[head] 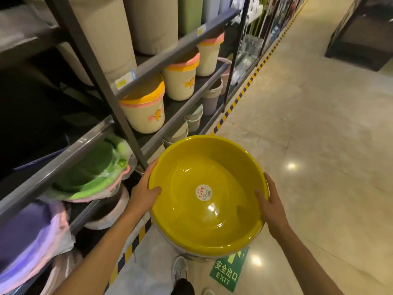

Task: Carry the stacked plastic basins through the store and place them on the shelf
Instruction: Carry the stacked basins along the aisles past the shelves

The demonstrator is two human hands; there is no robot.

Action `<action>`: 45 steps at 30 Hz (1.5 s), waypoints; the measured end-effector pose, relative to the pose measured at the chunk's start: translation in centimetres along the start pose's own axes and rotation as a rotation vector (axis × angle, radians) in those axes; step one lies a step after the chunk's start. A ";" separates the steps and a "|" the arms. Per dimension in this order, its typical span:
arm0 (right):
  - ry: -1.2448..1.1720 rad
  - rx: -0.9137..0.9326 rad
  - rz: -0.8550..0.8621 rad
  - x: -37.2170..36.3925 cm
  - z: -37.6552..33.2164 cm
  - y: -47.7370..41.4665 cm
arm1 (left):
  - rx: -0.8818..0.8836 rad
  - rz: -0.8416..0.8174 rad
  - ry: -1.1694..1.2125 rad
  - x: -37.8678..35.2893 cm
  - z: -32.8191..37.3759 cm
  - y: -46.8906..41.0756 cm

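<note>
A stack of plastic basins [208,167] is held out in front of me, above the aisle floor. The top one is yellow with a round red and white label in its bottom; a pale rim of another basin shows beneath it. My left hand [144,191] grips the left rim, thumb inside the bowl. My right hand [269,203] grips the right rim the same way. The dark metal shelf [53,167] runs along my left.
The shelf holds cream buckets [146,113] with yellow and pink rims, wrapped green basins [91,175] and purple ones lower down. Yellow-black tape [238,99] marks the shelf's foot. A green EXIT sign [228,271] is stuck on the glossy floor by my shoe. The aisle stretches ahead to the right.
</note>
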State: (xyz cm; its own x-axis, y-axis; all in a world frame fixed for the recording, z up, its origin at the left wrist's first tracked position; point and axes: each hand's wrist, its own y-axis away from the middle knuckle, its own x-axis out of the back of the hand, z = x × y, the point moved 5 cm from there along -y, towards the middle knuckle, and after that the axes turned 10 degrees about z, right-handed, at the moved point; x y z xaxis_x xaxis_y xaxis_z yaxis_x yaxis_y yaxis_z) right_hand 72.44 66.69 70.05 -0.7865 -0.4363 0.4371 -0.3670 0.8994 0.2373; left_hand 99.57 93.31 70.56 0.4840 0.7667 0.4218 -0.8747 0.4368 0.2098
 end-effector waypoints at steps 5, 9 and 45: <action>-0.007 -0.065 0.023 -3.5 4.1 -2.0 | 0.058 -0.125 0.058 -2.2 -4.9 -3.7; -0.026 -0.158 0.001 -6.4 9.5 -3.2 | 0.078 -0.161 0.038 -4.3 -9.3 -6.3; 0.100 -0.543 -0.189 -28.9 63.0 -16.3 | 0.303 -0.166 -0.059 -32.6 -62.2 -13.0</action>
State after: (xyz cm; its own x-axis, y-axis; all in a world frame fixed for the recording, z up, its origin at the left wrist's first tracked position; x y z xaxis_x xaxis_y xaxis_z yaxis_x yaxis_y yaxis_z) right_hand 69.87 66.32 -1.13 -0.6718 -0.6120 0.4173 -0.1688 0.6750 0.7182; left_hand 96.64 91.85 -0.82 0.6260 0.6645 0.4082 -0.7556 0.3873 0.5283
